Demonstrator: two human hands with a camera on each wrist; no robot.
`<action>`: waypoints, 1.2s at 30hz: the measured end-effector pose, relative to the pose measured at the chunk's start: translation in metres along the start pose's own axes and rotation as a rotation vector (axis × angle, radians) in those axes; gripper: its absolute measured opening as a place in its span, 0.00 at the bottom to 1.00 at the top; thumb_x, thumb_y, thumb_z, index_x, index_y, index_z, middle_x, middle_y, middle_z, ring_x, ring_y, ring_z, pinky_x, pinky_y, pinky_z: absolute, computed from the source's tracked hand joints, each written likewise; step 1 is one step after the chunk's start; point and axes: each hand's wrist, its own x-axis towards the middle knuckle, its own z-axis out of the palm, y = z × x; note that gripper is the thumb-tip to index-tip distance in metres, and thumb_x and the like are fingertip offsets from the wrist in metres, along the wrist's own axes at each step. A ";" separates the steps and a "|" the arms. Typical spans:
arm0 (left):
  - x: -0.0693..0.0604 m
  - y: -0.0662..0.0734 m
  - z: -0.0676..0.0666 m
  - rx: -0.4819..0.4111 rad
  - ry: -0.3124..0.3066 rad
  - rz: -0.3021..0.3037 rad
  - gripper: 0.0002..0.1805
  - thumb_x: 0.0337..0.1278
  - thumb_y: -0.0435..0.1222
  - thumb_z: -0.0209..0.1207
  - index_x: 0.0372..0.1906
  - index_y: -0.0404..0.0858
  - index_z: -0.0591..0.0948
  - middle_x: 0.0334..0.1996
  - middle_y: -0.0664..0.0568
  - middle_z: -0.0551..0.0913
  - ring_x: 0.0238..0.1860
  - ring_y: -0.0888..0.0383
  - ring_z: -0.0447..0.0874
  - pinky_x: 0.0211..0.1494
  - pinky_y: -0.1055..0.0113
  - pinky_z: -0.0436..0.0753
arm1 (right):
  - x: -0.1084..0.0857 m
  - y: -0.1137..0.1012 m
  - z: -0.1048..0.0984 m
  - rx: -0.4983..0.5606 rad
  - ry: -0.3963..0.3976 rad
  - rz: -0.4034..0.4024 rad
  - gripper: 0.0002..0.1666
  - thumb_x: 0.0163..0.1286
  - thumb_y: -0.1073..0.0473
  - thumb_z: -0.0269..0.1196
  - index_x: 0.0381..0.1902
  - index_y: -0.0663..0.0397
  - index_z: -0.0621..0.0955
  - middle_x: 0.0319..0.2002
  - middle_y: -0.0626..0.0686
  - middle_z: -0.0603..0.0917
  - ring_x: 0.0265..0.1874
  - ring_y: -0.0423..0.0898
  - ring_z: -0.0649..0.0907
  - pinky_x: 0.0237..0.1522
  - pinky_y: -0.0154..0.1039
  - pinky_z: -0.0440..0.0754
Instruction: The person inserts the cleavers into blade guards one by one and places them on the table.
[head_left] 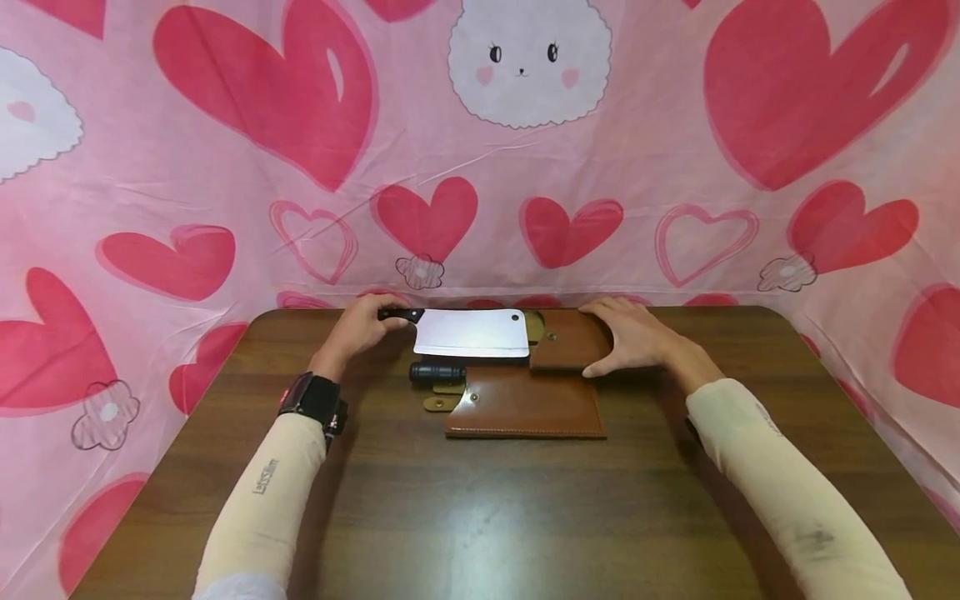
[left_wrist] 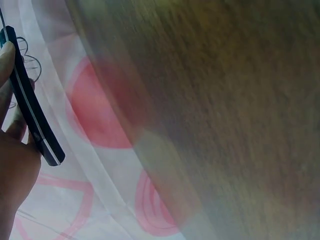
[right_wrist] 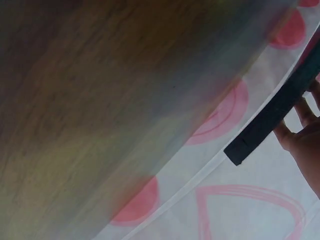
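Observation:
In the head view, the left hand [head_left: 367, 323] pinches the black handle [head_left: 401, 315] of a cleaver whose wide blade [head_left: 471, 332] points right. The left wrist view shows that handle [left_wrist: 31, 100] between thumb and fingers. The blade's square end meets the mouth of a brown sheath [head_left: 570, 340]; whether it is inside cannot be told. The right hand [head_left: 637, 333] holds this sheath by its right end, thumb at the near edge, fingers at the far edge. In the right wrist view, fingers lie against a long dark edge [right_wrist: 275, 117].
A second brown sheath [head_left: 528, 404] lies just nearer on the wooden table [head_left: 480, 508], with a black handle [head_left: 437, 372] and a tan snap strap [head_left: 440, 404] at its left. Behind the table's far edge hangs a pink cloth [head_left: 495, 158] with red hearts.

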 end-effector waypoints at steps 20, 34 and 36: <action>-0.006 0.017 0.003 -0.041 0.026 0.039 0.13 0.58 0.30 0.70 0.48 0.37 0.88 0.43 0.46 0.86 0.45 0.46 0.79 0.55 0.50 0.77 | -0.002 -0.024 0.002 -0.029 0.118 -0.060 0.66 0.43 0.22 0.74 0.73 0.55 0.71 0.66 0.57 0.71 0.67 0.58 0.67 0.62 0.63 0.63; -0.006 0.025 0.005 -0.087 0.033 0.045 0.14 0.56 0.29 0.71 0.49 0.36 0.88 0.44 0.46 0.87 0.45 0.49 0.80 0.55 0.49 0.78 | -0.003 -0.038 0.007 -0.092 0.173 -0.094 0.66 0.46 0.19 0.69 0.73 0.56 0.71 0.66 0.58 0.72 0.65 0.59 0.68 0.59 0.60 0.64; -0.006 0.026 0.005 -0.091 0.033 0.035 0.14 0.56 0.29 0.71 0.49 0.36 0.88 0.45 0.45 0.87 0.45 0.48 0.79 0.55 0.49 0.79 | -0.004 -0.038 0.008 -0.094 0.178 -0.096 0.67 0.46 0.19 0.69 0.73 0.57 0.71 0.66 0.58 0.72 0.65 0.59 0.68 0.59 0.60 0.64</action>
